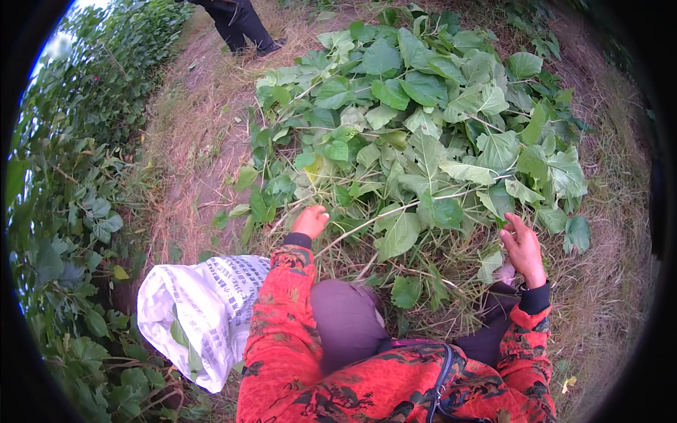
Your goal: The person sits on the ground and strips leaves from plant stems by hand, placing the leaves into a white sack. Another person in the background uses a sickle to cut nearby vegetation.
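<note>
A broad heap of cut leafy branches (402, 222) lies on the ground before me, its large green leaves overlapping. My left hand (311, 221) is at the near left edge of the heap, beside bare stems, with its fingers curled. Whether a stem is between those fingers is hidden. A long pale stem (391, 212) runs from near my knee up to the right across the leaves. At the heap's near right side is my right hand (523, 248), thumb and forefinger apart, close to the hanging leaves.
A white woven sack (211, 312) bearing writing stands at my left, with green leaves inside its mouth. Dense leafy plants (79, 222) line the left side. Another person's dark-trousered legs (240, 26) are on the dirt path beyond. Dry grass (608, 317) covers the ground at right.
</note>
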`<state>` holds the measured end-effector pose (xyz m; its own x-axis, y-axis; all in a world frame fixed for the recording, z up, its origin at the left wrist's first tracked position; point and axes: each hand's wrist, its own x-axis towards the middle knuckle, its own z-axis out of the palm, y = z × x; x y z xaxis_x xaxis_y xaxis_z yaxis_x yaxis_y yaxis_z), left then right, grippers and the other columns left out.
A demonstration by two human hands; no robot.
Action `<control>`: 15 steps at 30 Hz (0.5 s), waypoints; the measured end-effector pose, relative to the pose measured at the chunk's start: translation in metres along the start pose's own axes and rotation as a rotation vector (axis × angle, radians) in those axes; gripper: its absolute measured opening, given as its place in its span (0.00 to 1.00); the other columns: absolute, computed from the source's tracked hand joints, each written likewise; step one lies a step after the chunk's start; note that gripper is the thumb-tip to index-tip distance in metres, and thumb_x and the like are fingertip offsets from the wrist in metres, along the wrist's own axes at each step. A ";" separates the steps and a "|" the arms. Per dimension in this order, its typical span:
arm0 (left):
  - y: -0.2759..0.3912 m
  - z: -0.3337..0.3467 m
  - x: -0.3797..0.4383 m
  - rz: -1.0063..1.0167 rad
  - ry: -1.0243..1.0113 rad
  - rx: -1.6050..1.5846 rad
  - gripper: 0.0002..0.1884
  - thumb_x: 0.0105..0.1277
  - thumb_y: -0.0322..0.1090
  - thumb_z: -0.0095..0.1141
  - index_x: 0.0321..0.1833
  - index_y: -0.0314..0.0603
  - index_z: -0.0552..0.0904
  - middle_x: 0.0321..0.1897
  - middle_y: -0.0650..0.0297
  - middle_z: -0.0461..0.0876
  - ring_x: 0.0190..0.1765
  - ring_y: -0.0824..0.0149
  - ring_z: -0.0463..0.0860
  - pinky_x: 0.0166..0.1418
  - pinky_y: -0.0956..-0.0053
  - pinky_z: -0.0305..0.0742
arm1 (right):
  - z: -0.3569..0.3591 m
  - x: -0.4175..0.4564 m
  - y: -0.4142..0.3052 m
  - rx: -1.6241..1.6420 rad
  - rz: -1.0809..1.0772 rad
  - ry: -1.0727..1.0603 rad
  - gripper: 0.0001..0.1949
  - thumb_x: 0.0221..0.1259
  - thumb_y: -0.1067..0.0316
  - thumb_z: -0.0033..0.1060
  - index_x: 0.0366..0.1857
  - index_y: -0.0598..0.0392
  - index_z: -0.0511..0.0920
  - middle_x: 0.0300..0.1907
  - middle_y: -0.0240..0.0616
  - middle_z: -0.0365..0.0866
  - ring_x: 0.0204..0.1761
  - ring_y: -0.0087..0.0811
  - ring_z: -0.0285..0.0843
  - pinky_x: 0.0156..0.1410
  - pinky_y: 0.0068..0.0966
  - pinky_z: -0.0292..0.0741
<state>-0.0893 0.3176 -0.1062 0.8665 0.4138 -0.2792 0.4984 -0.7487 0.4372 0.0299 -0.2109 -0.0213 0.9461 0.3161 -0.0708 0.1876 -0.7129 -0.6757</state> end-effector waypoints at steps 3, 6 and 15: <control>-0.057 0.017 -0.006 -0.162 0.063 -0.175 0.18 0.64 0.40 0.61 0.53 0.36 0.83 0.44 0.53 0.87 0.49 0.58 0.85 0.57 0.66 0.77 | 0.006 0.004 -0.002 0.013 0.080 -0.041 0.22 0.61 0.65 0.61 0.60 0.55 0.74 0.40 0.47 0.85 0.39 0.45 0.84 0.46 0.36 0.78; -0.116 0.027 0.002 -0.247 0.204 -0.268 0.18 0.64 0.38 0.61 0.54 0.34 0.83 0.43 0.52 0.87 0.48 0.63 0.85 0.55 0.70 0.77 | 0.012 0.010 -0.004 -0.008 0.078 -0.055 0.21 0.62 0.66 0.61 0.60 0.55 0.74 0.40 0.47 0.85 0.38 0.43 0.84 0.47 0.34 0.78; -0.203 0.016 0.040 -0.321 0.365 -0.208 0.18 0.65 0.31 0.57 0.57 0.34 0.81 0.48 0.51 0.86 0.53 0.57 0.84 0.60 0.68 0.76 | 0.031 0.042 -0.010 -0.023 0.128 -0.104 0.21 0.64 0.70 0.59 0.62 0.58 0.73 0.39 0.46 0.85 0.38 0.34 0.84 0.47 0.29 0.78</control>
<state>-0.1565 0.4783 -0.2198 0.6043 0.7866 -0.1269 0.7029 -0.4513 0.5498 0.0601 -0.1716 -0.0401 0.9305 0.2842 -0.2310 0.0748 -0.7649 -0.6398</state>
